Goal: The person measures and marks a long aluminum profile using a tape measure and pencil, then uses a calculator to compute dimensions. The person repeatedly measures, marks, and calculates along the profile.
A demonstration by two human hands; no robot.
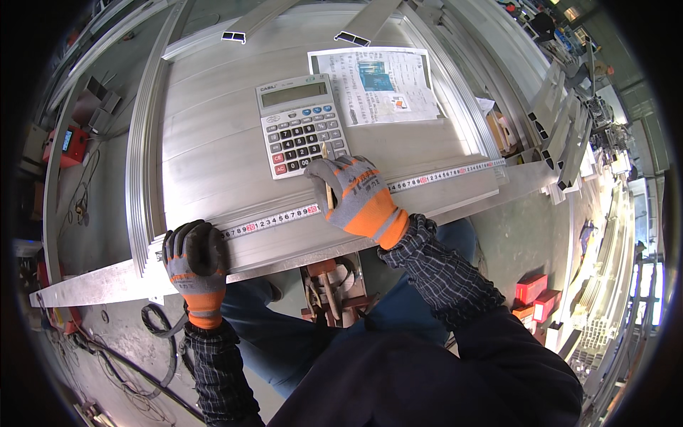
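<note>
A steel tape measure [281,218] with a white scale lies stretched along the near edge of a silver metal panel [213,135]. My left hand [196,267], in a grey and orange work glove, has its fingers curled over the tape's left end at the panel's near-left corner. Farther right, my gloved right hand [363,203] rests across the tape and covers part of the scale. Its fingers close around a thin, light wooden pencil [329,196]. Just beyond that hand lies a grey desktop calculator [302,128], with a printed sheet [384,85] partly under it.
Long aluminium profiles [149,142] line the panel's left side, and others [462,85] run along its right. Cut profile ends [353,38] jut in at the far edge. Red boxes [533,292] stand on the floor at right. Black hose and cables [160,327] lie at lower left.
</note>
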